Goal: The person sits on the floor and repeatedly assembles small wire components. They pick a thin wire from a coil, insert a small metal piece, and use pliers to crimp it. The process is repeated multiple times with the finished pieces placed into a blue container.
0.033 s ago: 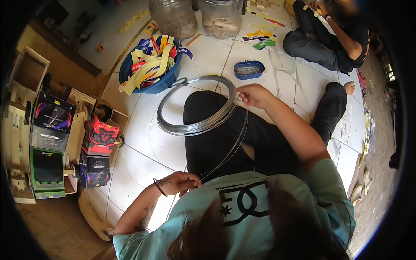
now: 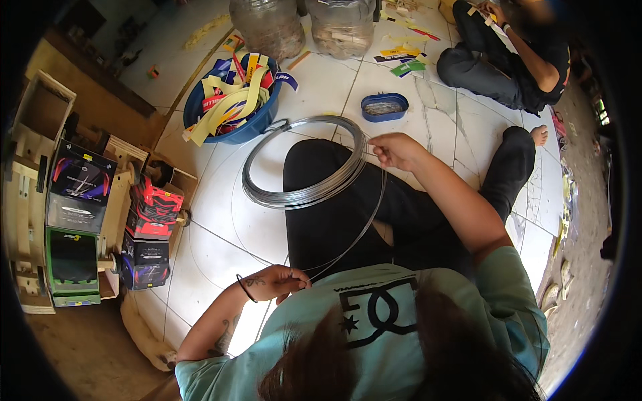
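A coil of thin grey metal wire lies partly over my bent left knee and partly above the tiled floor. Beside the coil's right side, my right hand pinches a strand of the wire between thumb and fingers. Loose strands bow out from the coil and curve down across my dark trousers to my left hand. That hand is held low, close to my shirt, with its fingers closed around the wire. The strands' ends are too thin to make out.
A blue basin of coloured strips stands beyond the coil. Right of it is a small blue dish of thin metal pieces. Wooden frames with printed boxes stand at left. Another person sits at far right, holding a strip.
My right hand has shifted very slightly to the right, and the loose strand beside the coil bows out a little wider. My left hand stays in place.
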The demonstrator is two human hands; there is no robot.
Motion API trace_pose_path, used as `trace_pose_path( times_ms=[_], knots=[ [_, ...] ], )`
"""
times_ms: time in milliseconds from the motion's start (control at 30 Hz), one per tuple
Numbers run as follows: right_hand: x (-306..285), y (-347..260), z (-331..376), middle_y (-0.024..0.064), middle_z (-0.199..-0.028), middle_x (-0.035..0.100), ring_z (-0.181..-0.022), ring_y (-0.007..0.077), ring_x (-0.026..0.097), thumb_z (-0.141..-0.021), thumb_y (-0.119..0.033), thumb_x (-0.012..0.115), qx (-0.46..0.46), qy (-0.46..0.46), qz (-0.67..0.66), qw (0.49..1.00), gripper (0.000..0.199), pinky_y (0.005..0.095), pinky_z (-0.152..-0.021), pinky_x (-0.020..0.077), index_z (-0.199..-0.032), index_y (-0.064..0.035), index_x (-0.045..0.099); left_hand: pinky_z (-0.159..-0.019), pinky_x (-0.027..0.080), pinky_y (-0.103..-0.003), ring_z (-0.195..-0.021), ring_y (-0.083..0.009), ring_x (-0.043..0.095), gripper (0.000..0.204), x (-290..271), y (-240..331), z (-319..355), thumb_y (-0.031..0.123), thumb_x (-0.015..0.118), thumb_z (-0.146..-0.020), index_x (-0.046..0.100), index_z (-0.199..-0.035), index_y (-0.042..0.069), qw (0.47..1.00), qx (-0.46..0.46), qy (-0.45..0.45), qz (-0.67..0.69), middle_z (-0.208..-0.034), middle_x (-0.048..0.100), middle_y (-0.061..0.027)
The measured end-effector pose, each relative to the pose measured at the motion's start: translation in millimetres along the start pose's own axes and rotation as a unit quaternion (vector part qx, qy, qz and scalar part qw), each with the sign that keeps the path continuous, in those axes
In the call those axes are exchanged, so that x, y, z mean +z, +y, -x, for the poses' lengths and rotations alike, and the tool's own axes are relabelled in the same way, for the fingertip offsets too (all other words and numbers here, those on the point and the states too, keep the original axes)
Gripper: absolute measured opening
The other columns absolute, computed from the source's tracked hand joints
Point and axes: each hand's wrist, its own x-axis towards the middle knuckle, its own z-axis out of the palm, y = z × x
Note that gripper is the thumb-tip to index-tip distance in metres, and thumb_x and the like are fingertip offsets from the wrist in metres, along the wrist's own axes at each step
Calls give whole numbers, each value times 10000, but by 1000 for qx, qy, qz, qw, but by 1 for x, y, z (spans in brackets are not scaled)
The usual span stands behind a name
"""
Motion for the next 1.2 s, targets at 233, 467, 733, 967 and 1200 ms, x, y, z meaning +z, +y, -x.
trace_pose_path(
  times_ms=[233,467,733,967,1200],
  knots=[
    [-33,-21,90,3,-641,511,-563,122,505,-835,-173,507,-107,46,-45,992,133,275,-576,469,-913,-65,507,-525,432,-201,-549,-61,510,214,1,9,-6,158,421,-899,563,-1017,49,997,18,-47,-65,-713,565,-11],
    [-48,-52,90,14,-680,537,-602,126,523,-841,-147,504,-200,29,-92,975,120,265,-596,465,-893,-47,544,-679,463,-261,-705,-123,581,236,-15,-20,41,227,455,-885,587,-962,48,967,-198,-32,-155,-822,625,-50],
    [-24,-19,89,22,-731,573,-627,92,545,-829,-147,543,-199,-9,53,978,171,211,-516,441,-930,-15,585,-780,443,-280,-862,-216,578,195,-45,-42,67,149,450,-839,598,-928,57,872,-249,-47,-419,-922,622,-95],
    [11,22,96,21,-735,579,-607,69,536,-824,-139,552,-214,-19,-4,977,183,178,-476,408,-924,8,599,-723,450,-274,-782,-166,574,401,0,90,-104,191,448,-893,350,-1230,-2,953,206,207,-76,-963,585,-114],
    [-11,25,101,15,-745,576,-538,47,443,-813,-119,557,-160,-9,-22,987,130,172,-447,330,-872,-14,607,-447,372,-213,-448,-66,451,243,32,121,-176,186,380,-910,490,-1032,7,973,154,152,-75,-539,490,-10]
  ],
)
